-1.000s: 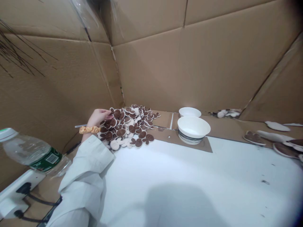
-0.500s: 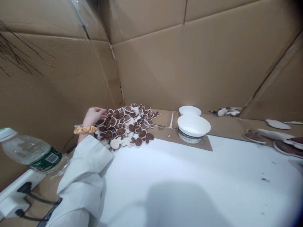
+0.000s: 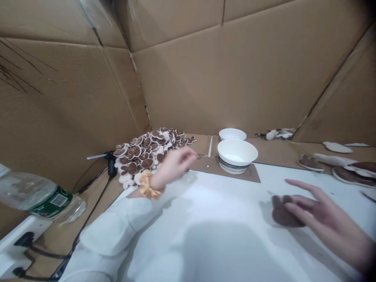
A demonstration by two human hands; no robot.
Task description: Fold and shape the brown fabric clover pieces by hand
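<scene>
My right hand (image 3: pixel 320 219) pinches a brown bunny-shaped felt piece (image 3: pixel 284 214) between thumb and fingers, with the index finger stretched out above it. It is just over the white tabletop at the right. Blurred by motion, my left hand (image 3: pixel 176 164) is at the front right edge of a heap of brown-and-white bunny-shaped pieces (image 3: pixel 147 162). Its fingers are drawn together, and what they hold, if anything, cannot be made out. An orange scrunchie (image 3: pixel 149 186) circles the left wrist.
Two white bowls (image 3: pixel 237 152) stand at the back on cardboard. Larger brown and white pieces (image 3: pixel 352 176) lie at the right. To the left are a plastic bottle (image 3: pixel 38 196), a power strip (image 3: pixel 35 231) and a black glue gun (image 3: pixel 111 164) with a white stick. Cardboard walls (image 3: pixel 182 78) enclose the back.
My left hand has moved right, from the heap's far left side to its front right edge. My right hand has come into view with a brown bunny piece. The glue gun is now uncovered.
</scene>
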